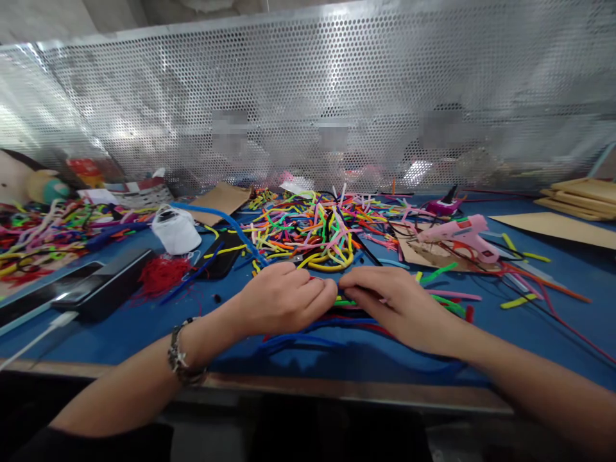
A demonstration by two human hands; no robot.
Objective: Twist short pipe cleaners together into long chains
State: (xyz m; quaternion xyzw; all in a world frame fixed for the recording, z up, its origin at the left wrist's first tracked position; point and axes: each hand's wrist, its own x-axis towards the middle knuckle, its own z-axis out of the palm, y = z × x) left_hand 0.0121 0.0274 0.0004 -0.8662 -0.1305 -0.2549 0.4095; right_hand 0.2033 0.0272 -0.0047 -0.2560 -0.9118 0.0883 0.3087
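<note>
My left hand (289, 298) is closed in a fist around a blue pipe cleaner (231, 221), whose long free end arcs up and to the left above the table. Close beside it, my right hand (397, 305) is pinched, thumb against fingers, its fingertips almost touching the left ones. Whatever small piece lies in that pinch is hidden by the fingers. Beneath both hands lie blue pipe cleaners (308, 339), with green and red ones partly covered. A big tangled heap of coloured pipe cleaners (308, 224) spreads just beyond the hands.
A pink glue gun (464, 237) rests on cardboard at right, its cord trailing over the blue table (553, 333). To the left are a white face mask (176, 231), red thread (163, 276), a black box (103, 285) and phone (219, 253). A perforated metal panel (289, 83) stands behind.
</note>
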